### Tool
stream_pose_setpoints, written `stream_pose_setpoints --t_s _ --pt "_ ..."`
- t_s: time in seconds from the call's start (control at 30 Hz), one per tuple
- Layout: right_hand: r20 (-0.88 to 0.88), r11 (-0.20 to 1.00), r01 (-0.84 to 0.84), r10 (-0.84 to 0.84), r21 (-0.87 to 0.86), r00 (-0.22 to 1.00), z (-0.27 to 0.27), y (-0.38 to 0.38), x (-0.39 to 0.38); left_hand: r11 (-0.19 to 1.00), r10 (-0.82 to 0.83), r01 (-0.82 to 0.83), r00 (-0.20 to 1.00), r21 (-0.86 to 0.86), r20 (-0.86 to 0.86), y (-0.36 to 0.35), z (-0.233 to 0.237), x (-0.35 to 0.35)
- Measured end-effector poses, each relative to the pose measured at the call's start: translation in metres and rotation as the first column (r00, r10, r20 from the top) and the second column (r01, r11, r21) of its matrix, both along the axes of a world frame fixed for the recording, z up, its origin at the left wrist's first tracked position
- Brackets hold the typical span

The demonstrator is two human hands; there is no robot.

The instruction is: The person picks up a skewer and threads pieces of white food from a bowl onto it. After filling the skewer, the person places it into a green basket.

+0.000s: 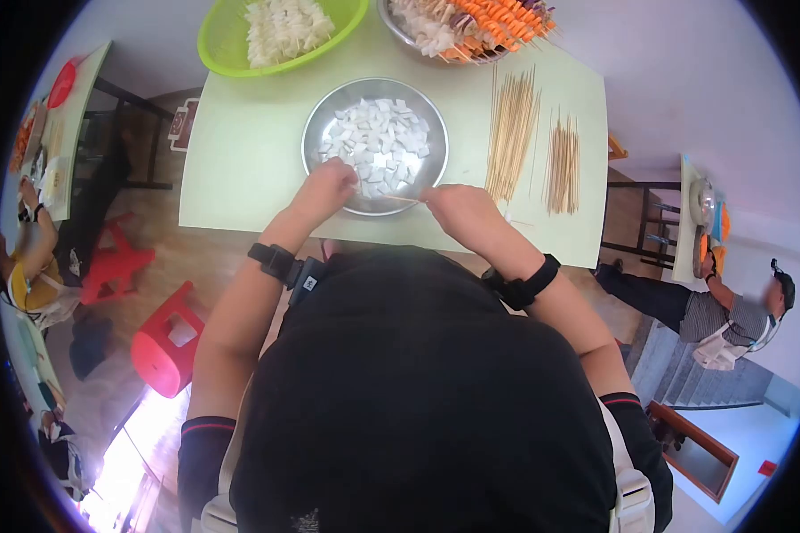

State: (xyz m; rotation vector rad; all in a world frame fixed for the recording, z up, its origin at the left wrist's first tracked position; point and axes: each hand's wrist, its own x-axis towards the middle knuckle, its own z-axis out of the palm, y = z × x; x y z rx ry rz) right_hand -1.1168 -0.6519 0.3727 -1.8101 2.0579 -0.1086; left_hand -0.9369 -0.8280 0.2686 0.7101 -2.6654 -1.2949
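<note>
A round metal bowl (308, 133) holds many white, translucent cut pieces (378, 129). My left hand (331, 185) is closed at the bowl's lower left rim, its fingertips pinched on something too small to make out. My right hand (458, 209) is at the lower right rim, closed on a thin wooden skewer (404, 198) that points left over the bowl toward my left hand. Right of the bowl lie a large bunch of bare skewers (512, 133) and a smaller bunch (563, 169).
A green basket (218, 44) with white skewered food stands at the table's (240, 169) far left. Another bowl (400, 31) of orange and white skewers is at the far right. Red stools (164, 346) stand on the floor at left. People work at side tables left and right.
</note>
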Motion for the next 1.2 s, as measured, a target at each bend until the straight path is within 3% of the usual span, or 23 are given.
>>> stream_pose_setpoints --t_s 0.17,0.23,0.37,0.43,0.47,0.53,0.57,0.63,0.67,0.73,0.83,0.97,1.07,1.13,1.2 --pt "-0.031 0.998 -0.048 0.049 0.032 0.998 0.001 -0.013 0.011 0.997 -0.033 0.033 0.999 -0.067 0.008 0.002 -0.001 0.0" --pt "-0.042 0.997 -0.039 0.042 0.064 0.998 0.003 -0.017 0.016 0.986 -0.073 0.092 0.988 -0.138 0.134 0.002 -0.006 -0.005" --pt "-0.046 0.995 -0.036 0.04 0.092 0.998 0.004 -0.019 0.018 0.976 -0.061 0.086 0.99 -0.198 0.129 -0.001 -0.012 -0.008" --pt "-0.004 0.999 0.023 -0.023 0.025 1.0 -0.003 -0.015 0.015 1.0 0.002 -0.003 0.995 0.002 0.104 -0.005 -0.003 -0.009" --pt "-0.006 0.999 0.02 -0.02 0.025 1.0 -0.004 -0.014 0.015 1.0 0.005 -0.005 0.995 0.003 0.102 -0.006 0.003 -0.007" --pt "0.073 0.987 0.112 -0.104 -0.117 0.992 -0.004 -0.012 0.016 0.921 0.219 -0.226 0.974 0.317 0.057 -0.006 0.014 -0.003" --pt "0.073 0.987 0.112 -0.104 -0.119 0.992 -0.001 -0.013 0.017 0.921 0.219 -0.226 0.974 0.316 0.057 -0.007 0.013 -0.001" --pt "0.105 0.979 0.181 -0.17 -0.099 0.98 0.008 -0.019 0.02 0.816 0.317 -0.273 0.949 0.51 0.001 -0.011 0.01 0.003" --pt "0.106 0.978 0.182 -0.171 -0.103 0.98 0.008 -0.02 0.02 0.818 0.315 -0.272 0.949 0.507 0.0 -0.011 0.012 0.003" --pt "0.123 0.967 0.202 -0.184 -0.153 0.975 0.008 -0.022 0.02 0.714 0.406 -0.259 0.91 0.65 -0.083 -0.009 0.021 0.004" --pt "0.168 0.962 0.227 -0.202 -0.149 0.965 0.014 -0.026 0.023 0.62 0.487 -0.286 0.871 0.731 -0.072 -0.013 0.029 0.007" --pt "0.215 0.947 0.221 -0.172 -0.233 0.961 0.012 -0.031 0.024 0.598 0.522 -0.237 0.84 0.766 -0.147 -0.017 0.038 0.01" --pt "0.251 0.946 0.236 -0.178 -0.223 0.952 0.019 -0.035 0.028 0.646 0.541 -0.252 0.817 0.721 -0.199 -0.02 0.047 0.011" --pt "0.276 0.939 0.247 -0.178 -0.238 0.944 0.023 -0.039 0.032 0.751 0.543 -0.346 0.808 0.562 -0.228 -0.022 0.054 0.01" --pt "0.293 0.935 0.249 -0.171 -0.252 0.941 0.026 -0.042 0.034 0.762 0.558 -0.359 0.787 0.539 -0.264 -0.022 0.061 0.009"
